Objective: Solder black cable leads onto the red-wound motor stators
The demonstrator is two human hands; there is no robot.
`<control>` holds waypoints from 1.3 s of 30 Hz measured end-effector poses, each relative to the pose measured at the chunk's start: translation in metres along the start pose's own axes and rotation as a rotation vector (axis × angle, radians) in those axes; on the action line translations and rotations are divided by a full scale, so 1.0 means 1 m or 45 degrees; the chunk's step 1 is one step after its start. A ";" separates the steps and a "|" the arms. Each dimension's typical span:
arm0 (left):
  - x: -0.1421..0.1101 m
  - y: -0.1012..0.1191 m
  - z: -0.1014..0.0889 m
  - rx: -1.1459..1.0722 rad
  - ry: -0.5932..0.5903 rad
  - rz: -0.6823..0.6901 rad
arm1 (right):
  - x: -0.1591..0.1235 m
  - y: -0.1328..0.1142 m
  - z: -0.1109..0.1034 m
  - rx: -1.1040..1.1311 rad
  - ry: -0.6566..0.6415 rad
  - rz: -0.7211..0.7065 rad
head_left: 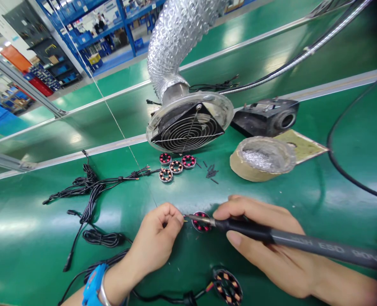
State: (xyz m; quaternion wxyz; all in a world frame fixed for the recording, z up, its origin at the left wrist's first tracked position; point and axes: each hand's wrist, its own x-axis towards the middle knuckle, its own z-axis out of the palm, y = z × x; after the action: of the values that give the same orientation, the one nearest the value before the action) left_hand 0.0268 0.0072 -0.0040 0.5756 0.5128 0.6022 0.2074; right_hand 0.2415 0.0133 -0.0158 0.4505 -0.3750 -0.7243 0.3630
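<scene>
My right hand (268,238) is wrapped round the handle of a soldering iron (246,228). Its metal tip points left, over a small motor stator (202,222) with red windings on the green bench. In my left hand (159,238), thumb and forefinger pinch thin wires (185,218) close to the iron's tip. Whether tip and wires touch, I cannot tell. Nearer to me lies another stator (227,285) with copper windings, joined to a black cable (163,299). A blue band circles my left wrist.
Several stators (176,166) lie beyond my hands, beside short black tubes (211,171). Bundled black cables (92,187) spread at the left. A fume extractor hood (188,131) on a foil duct (175,46) hangs ahead; a tape-wrapped bowl (261,159) and black iron stand (267,117) sit right.
</scene>
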 end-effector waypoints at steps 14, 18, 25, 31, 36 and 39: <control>0.000 0.002 0.000 0.000 -0.003 -0.007 | 0.000 -0.001 -0.003 -0.036 0.051 -0.072; -0.001 0.000 0.000 -0.003 0.000 -0.015 | 0.001 -0.003 -0.003 -0.005 0.062 -0.065; -0.001 0.002 0.000 0.016 -0.002 -0.007 | 0.000 -0.001 0.002 -0.011 0.027 -0.084; 0.001 0.001 0.000 0.039 -0.002 0.013 | 0.002 -0.003 -0.001 -0.024 0.001 -0.119; 0.000 0.000 0.000 0.049 0.004 0.009 | 0.003 -0.006 -0.007 -0.082 -0.075 -0.116; 0.001 0.000 0.000 0.058 0.008 0.016 | 0.003 -0.005 -0.007 -0.096 -0.065 -0.104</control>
State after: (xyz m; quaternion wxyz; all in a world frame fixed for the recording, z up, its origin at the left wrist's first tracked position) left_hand 0.0265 0.0079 -0.0043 0.5606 0.5288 0.6054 0.1989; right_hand 0.2456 0.0151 -0.0076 0.4318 -0.3525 -0.7634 0.3263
